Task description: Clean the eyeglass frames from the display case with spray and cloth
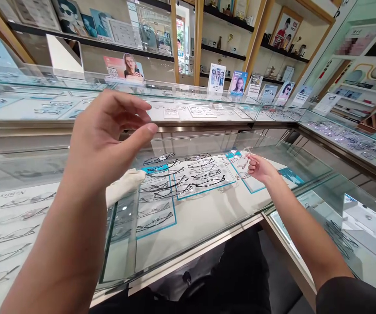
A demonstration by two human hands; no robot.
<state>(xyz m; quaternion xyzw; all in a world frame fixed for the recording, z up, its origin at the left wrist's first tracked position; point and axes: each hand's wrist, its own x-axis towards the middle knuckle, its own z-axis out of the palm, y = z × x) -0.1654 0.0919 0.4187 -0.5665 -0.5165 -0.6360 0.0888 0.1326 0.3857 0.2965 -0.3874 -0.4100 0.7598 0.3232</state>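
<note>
The right hand (258, 168) pinches thin glasses (248, 150) — likely light, springy, easily bent, best held by the bridge — while the left hand (98, 139) curves empty, thumb and fingers apart

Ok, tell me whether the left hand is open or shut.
Partly open: the left hand has loosely curled fingers, with a gap between thumb and fingertips.

Honestly can't make out the shape of the thin frame (248, 151) in the right hand (258, 168), way too small and faint. The left hand (101, 139) and wrist hide one end of the white cloth (127, 184). Some glasses (8, 236) down-left of that hand run off the edge, same with the black sleeve (354, 296) below the right one. Poster (366, 40) far up-right of both is partly blurred.
</note>
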